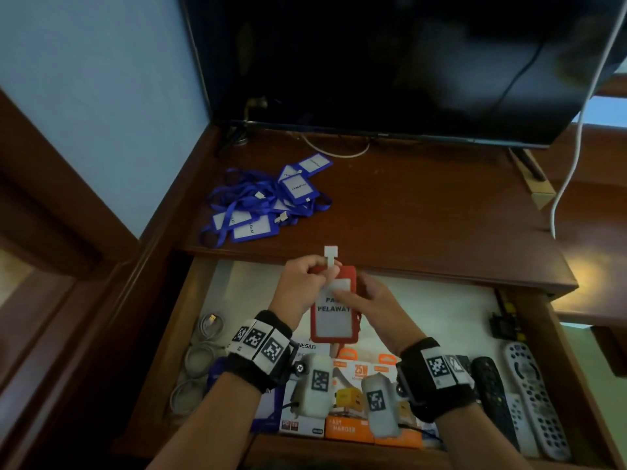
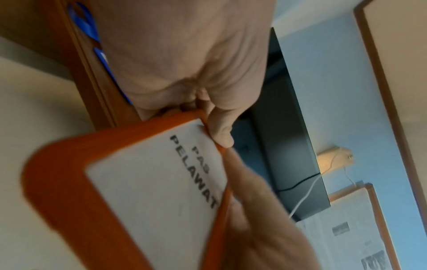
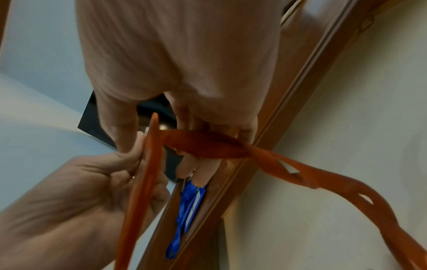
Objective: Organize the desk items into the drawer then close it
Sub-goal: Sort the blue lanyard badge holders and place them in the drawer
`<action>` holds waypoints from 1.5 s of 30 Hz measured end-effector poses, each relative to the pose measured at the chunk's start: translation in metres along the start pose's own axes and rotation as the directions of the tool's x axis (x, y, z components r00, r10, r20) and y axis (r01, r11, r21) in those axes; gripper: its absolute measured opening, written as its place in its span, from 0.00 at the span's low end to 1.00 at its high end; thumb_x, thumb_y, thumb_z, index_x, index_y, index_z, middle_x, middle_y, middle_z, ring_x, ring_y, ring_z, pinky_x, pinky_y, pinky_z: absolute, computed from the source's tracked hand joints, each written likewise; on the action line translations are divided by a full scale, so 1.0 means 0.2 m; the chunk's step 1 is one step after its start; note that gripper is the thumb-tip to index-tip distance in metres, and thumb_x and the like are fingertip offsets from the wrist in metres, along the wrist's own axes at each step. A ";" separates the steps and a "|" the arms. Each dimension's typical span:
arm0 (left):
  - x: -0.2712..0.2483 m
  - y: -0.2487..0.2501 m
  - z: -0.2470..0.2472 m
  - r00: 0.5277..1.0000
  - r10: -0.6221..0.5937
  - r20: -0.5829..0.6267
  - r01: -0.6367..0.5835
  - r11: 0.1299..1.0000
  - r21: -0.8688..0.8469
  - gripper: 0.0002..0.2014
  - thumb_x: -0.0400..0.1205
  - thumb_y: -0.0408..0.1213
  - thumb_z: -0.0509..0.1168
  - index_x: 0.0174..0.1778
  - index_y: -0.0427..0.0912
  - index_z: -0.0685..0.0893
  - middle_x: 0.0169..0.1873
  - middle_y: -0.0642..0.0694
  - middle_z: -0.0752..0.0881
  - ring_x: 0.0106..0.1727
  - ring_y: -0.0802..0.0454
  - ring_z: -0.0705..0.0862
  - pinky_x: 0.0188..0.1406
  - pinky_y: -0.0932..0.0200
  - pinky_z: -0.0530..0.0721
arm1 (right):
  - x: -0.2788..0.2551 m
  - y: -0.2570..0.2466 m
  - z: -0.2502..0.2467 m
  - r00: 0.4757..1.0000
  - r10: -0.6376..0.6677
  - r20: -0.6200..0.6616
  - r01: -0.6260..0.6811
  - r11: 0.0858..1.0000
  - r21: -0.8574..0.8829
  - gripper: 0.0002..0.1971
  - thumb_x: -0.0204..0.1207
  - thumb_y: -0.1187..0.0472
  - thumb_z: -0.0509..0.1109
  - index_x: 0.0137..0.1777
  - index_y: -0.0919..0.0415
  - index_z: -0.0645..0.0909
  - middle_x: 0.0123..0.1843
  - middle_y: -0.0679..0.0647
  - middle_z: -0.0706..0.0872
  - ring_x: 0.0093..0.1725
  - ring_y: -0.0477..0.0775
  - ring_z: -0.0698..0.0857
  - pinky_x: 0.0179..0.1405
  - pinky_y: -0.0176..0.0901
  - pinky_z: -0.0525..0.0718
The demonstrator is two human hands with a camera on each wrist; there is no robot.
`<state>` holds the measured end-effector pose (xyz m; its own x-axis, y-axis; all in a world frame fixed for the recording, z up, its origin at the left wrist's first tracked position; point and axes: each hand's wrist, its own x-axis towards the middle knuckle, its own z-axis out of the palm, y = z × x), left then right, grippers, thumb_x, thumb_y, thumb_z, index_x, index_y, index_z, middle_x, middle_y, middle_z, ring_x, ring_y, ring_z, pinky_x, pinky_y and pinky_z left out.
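While both hands hover above the open wooden drawer (image 1: pixel 529 337), they hold a red plastic badge holder (image 1: pixel 334 320) upright between them, its white card reading "PAS PELAWAT". The left hand (image 1: pixel 300 286) pinches the holder's top edge beside a white plastic clip tab (image 1: pixel 330 257), fingers curled. The right hand (image 1: pixel 373 300) grips the holder's right side, thumb on the front, and a red fabric lanyard (image 3: pixel 265 157) runs across its fingers. A heap of blue badge holders with blue lanyards (image 1: pixel 264 201) lies on the brown wooden desk (image 1: pixel 424 212), well apart.
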<state>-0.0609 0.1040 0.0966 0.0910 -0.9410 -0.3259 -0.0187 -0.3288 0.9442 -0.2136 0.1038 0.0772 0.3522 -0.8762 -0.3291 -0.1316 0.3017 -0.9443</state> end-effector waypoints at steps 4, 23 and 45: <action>0.01 0.00 -0.02 0.998 -0.009 -0.070 0.002 0.995 -0.103 0.04 0.81 0.36 0.68 0.45 0.48 0.87 0.44 0.44 0.87 0.46 0.45 0.85 0.52 0.45 0.86 | 0.00 0.01 0.03 1.000 0.019 0.002 -0.019 1.000 0.020 0.14 0.78 0.62 0.71 0.64 0.58 0.79 0.54 0.54 0.89 0.49 0.48 0.90 0.45 0.40 0.87; -0.01 -0.08 -0.17 0.944 -0.224 0.243 0.163 0.956 0.245 0.28 0.69 0.47 0.77 0.60 0.33 0.82 0.44 0.44 0.90 0.42 0.53 0.85 0.46 0.57 0.77 | -0.05 -0.09 -0.12 0.990 0.089 -0.112 -0.094 0.995 -0.041 0.06 0.73 0.64 0.76 0.45 0.66 0.85 0.38 0.59 0.91 0.34 0.54 0.88 0.37 0.44 0.86; -0.04 -0.09 -0.16 0.897 -0.302 0.322 0.193 0.925 0.328 0.10 0.79 0.41 0.71 0.50 0.39 0.86 0.40 0.41 0.92 0.34 0.53 0.89 0.28 0.69 0.75 | -0.03 0.04 -0.05 0.963 0.120 -0.242 -0.051 0.960 0.274 0.08 0.66 0.69 0.80 0.39 0.66 0.82 0.33 0.60 0.89 0.31 0.57 0.87 0.29 0.43 0.85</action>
<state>-0.0297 0.1199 0.0827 -0.2336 -0.7709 -0.5926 -0.3265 -0.5119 0.7946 -0.2255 0.1074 0.0722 0.0989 -0.8984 -0.4278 0.1101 0.4372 -0.8926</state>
